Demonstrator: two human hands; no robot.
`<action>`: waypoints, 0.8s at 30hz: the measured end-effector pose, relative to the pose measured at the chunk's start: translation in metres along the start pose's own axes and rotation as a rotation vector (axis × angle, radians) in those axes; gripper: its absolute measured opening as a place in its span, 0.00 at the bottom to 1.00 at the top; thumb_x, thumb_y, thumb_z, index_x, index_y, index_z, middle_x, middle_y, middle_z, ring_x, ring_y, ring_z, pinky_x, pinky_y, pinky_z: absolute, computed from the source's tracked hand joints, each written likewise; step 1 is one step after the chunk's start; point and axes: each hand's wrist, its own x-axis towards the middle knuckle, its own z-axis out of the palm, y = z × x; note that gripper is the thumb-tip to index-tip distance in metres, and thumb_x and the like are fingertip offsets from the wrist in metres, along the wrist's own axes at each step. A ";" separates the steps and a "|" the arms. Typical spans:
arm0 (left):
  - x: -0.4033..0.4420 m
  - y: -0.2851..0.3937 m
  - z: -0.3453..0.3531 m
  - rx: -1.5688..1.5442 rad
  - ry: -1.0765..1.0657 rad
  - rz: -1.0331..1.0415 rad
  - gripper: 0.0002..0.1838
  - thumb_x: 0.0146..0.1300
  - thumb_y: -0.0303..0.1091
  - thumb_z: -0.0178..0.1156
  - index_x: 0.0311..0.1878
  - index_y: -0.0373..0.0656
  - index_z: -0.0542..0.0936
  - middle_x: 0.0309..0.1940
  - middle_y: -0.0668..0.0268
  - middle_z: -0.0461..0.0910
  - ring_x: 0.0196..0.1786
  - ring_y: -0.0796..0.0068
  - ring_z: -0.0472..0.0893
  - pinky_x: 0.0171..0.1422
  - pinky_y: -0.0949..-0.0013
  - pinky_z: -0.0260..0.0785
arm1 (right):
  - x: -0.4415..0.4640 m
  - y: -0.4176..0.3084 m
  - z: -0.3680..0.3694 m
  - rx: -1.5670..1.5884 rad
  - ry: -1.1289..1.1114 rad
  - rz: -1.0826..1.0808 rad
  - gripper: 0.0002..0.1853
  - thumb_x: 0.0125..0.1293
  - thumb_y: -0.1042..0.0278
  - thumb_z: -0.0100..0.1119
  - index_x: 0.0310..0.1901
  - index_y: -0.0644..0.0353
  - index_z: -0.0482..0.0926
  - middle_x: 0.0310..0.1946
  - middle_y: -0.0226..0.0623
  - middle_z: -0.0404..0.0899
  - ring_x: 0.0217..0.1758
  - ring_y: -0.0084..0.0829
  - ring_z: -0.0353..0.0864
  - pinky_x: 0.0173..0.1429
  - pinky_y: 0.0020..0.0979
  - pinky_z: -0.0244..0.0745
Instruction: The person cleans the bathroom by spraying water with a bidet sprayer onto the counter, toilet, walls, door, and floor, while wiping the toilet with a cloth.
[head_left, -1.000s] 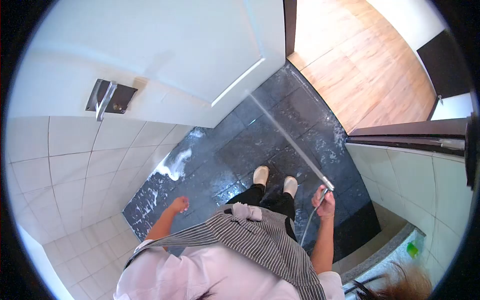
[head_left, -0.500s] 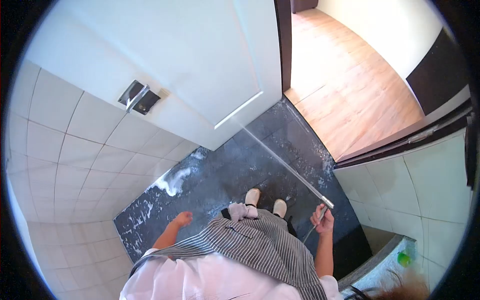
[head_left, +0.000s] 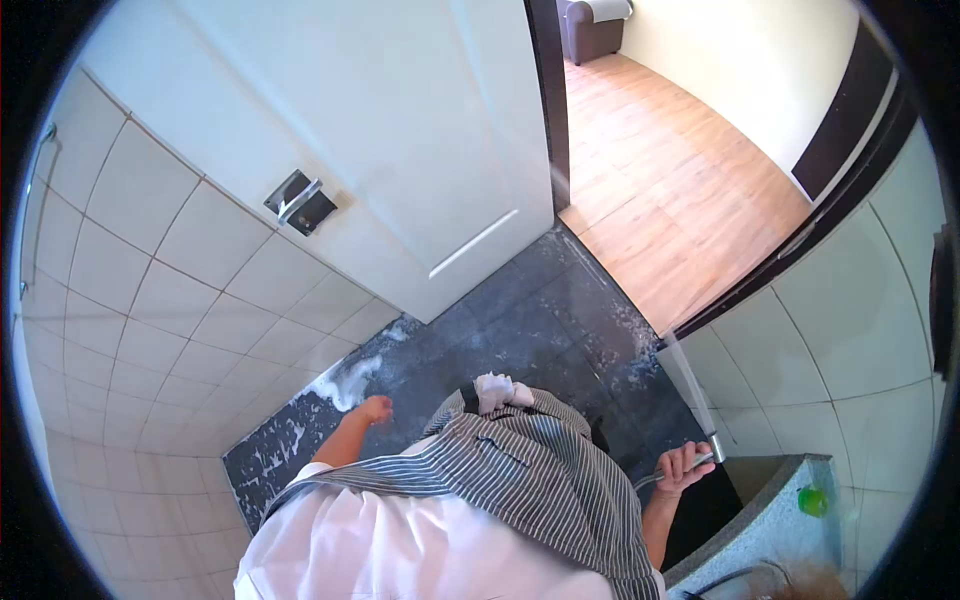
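My right hand is wrapped round a small metal spray nozzle at the end of a grey hose. A jet of water leaves the nozzle upward in the view, past the tiled wall at the right of the doorway. Out to the left, my left hand hangs above the wet dark floor, its fingers loosely curled with nothing seen in them. White foam lies on the floor beyond it, along the left wall.
A white door with a metal handle stands ajar ahead. Past the doorway is a wooden floor with a brown armchair. Tiled walls flank me. A stone ledge bearing a green object is at lower right.
My right hand has moved right and down with the nozzle. The water jet has swung from the door's lower part to the right side of the doorway. My left hand rose slightly.
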 end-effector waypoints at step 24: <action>-0.088 -0.059 0.065 -0.215 0.019 -0.198 0.19 0.54 0.37 0.61 0.49 0.43 0.77 0.26 0.64 0.80 0.23 0.71 0.78 0.24 0.65 0.71 | 0.037 0.005 -0.014 -0.132 0.038 0.194 0.21 0.59 0.51 0.63 0.48 0.54 0.72 0.22 0.29 0.67 0.12 0.21 0.61 0.15 0.24 0.57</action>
